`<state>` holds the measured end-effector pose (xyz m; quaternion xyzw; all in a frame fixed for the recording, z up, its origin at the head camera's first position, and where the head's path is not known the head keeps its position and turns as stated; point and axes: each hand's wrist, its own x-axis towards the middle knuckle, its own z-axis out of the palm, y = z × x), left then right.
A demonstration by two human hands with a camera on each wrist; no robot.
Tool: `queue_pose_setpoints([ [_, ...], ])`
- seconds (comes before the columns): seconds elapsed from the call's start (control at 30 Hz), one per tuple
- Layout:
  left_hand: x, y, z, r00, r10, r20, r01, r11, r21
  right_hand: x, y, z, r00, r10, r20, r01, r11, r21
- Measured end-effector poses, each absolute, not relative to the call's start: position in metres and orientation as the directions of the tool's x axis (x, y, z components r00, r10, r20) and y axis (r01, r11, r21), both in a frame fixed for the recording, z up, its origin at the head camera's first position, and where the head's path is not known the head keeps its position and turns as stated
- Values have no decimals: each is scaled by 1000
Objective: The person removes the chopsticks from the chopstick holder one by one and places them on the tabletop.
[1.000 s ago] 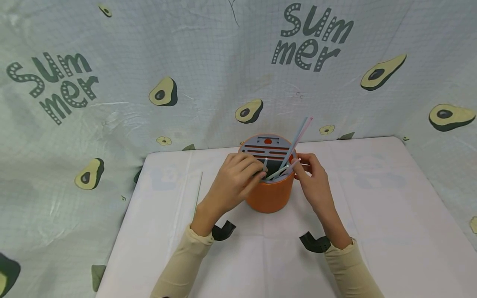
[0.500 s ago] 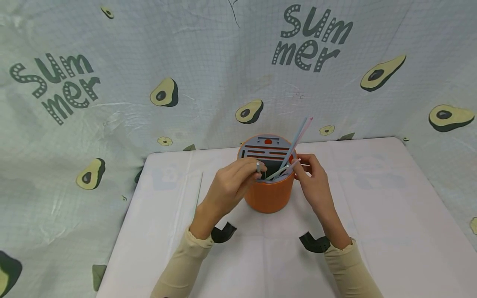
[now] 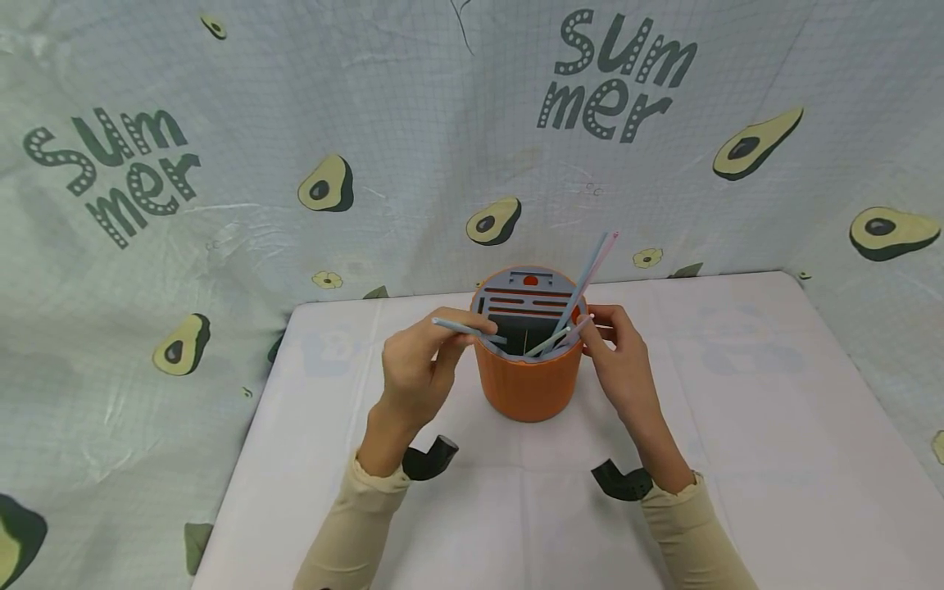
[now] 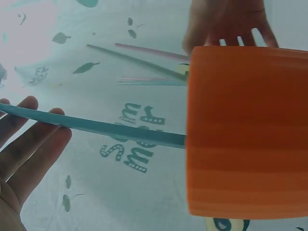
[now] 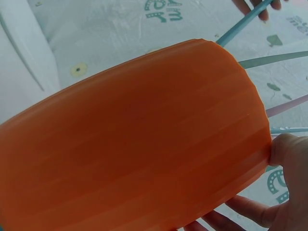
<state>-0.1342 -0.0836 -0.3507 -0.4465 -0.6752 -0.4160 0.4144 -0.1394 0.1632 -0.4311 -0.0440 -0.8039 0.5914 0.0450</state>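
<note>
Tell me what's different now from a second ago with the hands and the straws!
The left hand slid left, away from above the orange pot. The blue straw in its grip tipped over, its free end swinging left. Nothing was let go. The right hand stayed at the pot's rim, and the other straws stayed put.

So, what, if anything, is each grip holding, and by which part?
The left grip holds a blue straw by the stretch outside the orange pot; the right grip holds the pot by its rim.
</note>
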Motion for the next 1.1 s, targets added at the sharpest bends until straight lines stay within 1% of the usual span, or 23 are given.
queue_pose_setpoints([
  [0.07, -134, -86, -347, -226, 211, 951, 957, 232, 176, -139, 163, -432, -992, 123, 23, 14, 294, -956],
  [0.13, -134, -88, -344, -207, 171, 963, 962, 217, 168, -139, 164, -432, -992, 121, 28, 9, 292, -956],
  [0.2, -134, -91, -341, -203, 137, 970, 963, 208, 172, -139, 164, -432, -992, 121, 31, 5, 291, -957],
  [0.33, -132, -97, -337, -220, 75, 973, 952, 232, 198, -139, 164, -432, -992, 120, 36, 0, 289, -957],
  [0.43, -133, -103, -337, -261, 50, 964, 933, 268, 239, -139, 163, -432, -992, 121, 37, 0, 289, -957],
  [0.5, -134, -107, -340, -325, 50, 945, 914, 276, 299, -139, 163, -432, -992, 122, 35, 2, 292, -956],
  [0.67, -136, -117, -354, -560, 64, 826, 807, 267, 527, -139, 163, -433, -992, 123, 33, 6, 305, -952],
  [0.73, -137, -119, -359, -637, 69, 767, 753, 269, 601, -140, 163, -434, -992, 122, 32, 7, 306, -952],
  [0.87, -137, -121, -367, -738, 65, 671, 661, 269, 701, -140, 164, -434, -992, 121, 33, 5, 304, -953],
  [1.0, -138, -124, -379, -815, 25, 578, 563, 268, 782, -140, 164, -434, -992, 120, 38, 0, 302, -953],
  [1.1, -138, -127, -388, -862, -2, 507, 486, 278, 829, -140, 164, -434, -992, 119, 40, -3, 298, -954],
])
